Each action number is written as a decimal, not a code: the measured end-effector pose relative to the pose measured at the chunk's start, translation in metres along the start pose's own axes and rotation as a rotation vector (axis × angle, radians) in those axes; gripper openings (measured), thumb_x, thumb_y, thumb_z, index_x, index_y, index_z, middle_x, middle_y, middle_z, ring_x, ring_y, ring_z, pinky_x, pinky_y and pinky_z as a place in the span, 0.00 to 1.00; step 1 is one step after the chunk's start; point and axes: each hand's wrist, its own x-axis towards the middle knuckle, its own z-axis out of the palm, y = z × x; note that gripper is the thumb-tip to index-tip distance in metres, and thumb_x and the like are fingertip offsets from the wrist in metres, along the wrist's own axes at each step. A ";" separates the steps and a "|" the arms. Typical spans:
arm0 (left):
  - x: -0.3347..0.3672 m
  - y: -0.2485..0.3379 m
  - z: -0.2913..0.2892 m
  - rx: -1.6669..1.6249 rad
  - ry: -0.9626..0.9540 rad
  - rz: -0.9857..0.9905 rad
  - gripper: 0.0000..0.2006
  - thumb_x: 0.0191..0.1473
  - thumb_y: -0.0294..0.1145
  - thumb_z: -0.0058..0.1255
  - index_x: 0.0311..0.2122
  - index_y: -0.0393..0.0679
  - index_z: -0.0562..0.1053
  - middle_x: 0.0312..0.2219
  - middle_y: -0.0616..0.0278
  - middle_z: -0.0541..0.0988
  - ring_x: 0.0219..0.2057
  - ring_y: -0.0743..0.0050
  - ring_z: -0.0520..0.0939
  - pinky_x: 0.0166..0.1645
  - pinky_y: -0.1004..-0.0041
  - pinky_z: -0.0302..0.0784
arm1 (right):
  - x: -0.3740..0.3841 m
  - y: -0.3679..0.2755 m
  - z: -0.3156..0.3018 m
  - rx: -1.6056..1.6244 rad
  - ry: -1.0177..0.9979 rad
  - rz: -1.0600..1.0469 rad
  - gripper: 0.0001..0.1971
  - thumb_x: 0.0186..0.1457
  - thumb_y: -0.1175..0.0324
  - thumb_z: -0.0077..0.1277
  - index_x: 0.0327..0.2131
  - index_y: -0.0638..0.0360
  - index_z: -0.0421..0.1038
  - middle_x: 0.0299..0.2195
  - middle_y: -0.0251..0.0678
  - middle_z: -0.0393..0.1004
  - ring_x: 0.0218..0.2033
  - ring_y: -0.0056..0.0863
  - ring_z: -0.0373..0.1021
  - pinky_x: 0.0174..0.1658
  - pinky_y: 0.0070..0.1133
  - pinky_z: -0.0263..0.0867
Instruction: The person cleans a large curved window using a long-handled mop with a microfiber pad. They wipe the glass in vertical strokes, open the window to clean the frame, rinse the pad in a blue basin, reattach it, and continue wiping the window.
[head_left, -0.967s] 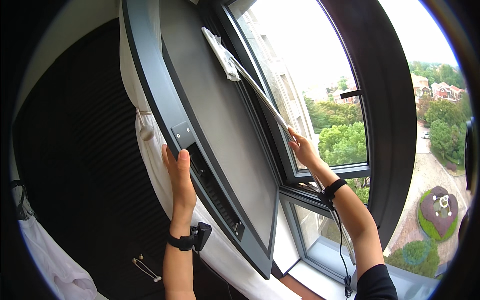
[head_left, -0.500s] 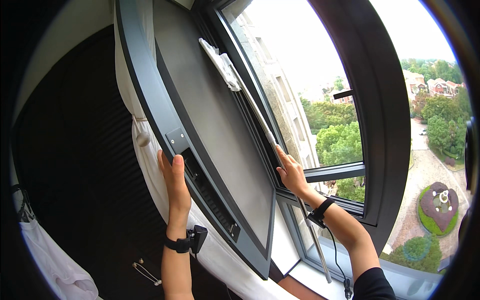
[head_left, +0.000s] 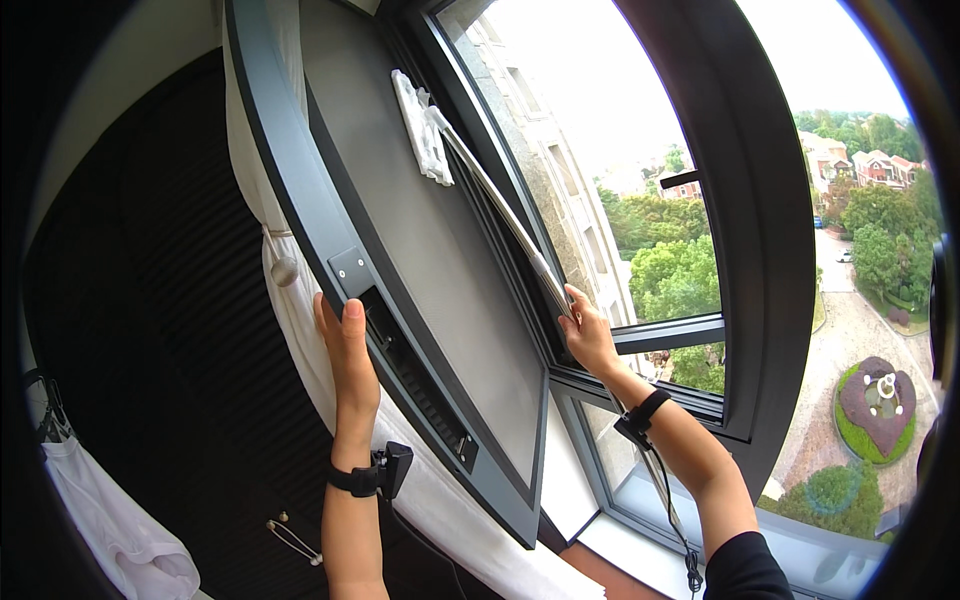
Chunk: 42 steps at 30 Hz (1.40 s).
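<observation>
My right hand is closed around the slim silver pole of a flat mop. At the pole's upper end, the mop head, wrapped in white cloth, lies against the grey mesh panel of a swung-open window sash. The head is tilted, its long side running near the panel's far edge. On the left, my left hand grips the sash's edge just below a small metal plate, thumb in front and fingers partly hidden behind. The pole's lower part passes behind my right forearm.
A white curtain with a round tieback hangs behind the sash. Dark window frames stand right, with trees and a paved drive far below. A cable dangles from my right wrist band. White clothing hangs lower left.
The mop head has shifted slightly left and turned more upright, moving onto the mesh panel. My right hand now wraps the pole, and the pole's lower end has swung right. My left hand stays put.
</observation>
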 end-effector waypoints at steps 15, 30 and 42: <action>-0.001 0.001 0.001 -0.031 0.011 -0.004 0.48 0.61 0.66 0.35 0.67 0.29 0.42 0.67 0.40 0.42 0.69 0.53 0.42 0.70 0.61 0.38 | 0.015 0.006 -0.002 -0.332 0.045 -0.035 0.27 0.64 0.67 0.47 0.65 0.45 0.56 0.34 0.61 0.75 0.38 0.59 0.73 0.39 0.42 0.68; 0.002 0.002 0.001 -0.216 -0.052 0.021 0.42 0.63 0.64 0.33 0.66 0.34 0.54 0.63 0.53 0.60 0.63 0.64 0.61 0.66 0.71 0.51 | -0.013 0.052 -0.019 -0.402 -0.057 -0.091 0.31 0.63 0.68 0.46 0.67 0.45 0.48 0.25 0.59 0.74 0.29 0.61 0.72 0.34 0.47 0.67; 0.002 -0.009 -0.004 -0.079 -0.041 0.017 0.49 0.58 0.69 0.36 0.68 0.34 0.45 0.67 0.43 0.47 0.70 0.51 0.44 0.71 0.59 0.36 | -0.143 0.088 -0.046 -0.325 -0.211 0.084 0.34 0.62 0.69 0.47 0.68 0.46 0.44 0.29 0.61 0.74 0.31 0.60 0.73 0.34 0.43 0.67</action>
